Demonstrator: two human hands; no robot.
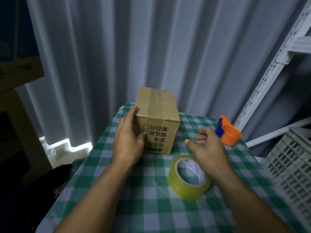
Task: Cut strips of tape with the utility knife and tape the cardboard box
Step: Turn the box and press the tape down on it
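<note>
The bench (pixel 134 207) carries one box (pixel 158 115), one tape roll (pixel 185 190) and one dispenser (pixel 229 132). One crate (pixel 289 165) stands beside it. Two hands show: left hand (pixel 128 140), right hand (pixel 209 148).

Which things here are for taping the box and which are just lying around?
For the job: cardboard box, packing tape roll.
Just lying about: orange tape dispenser, grey plastic crate, white metal shelving.
No utility knife in view.

Single head-worn view, looking forward and down, close over a checked table (pixel 151 207), curtain (pixel 134 47) behind
</note>
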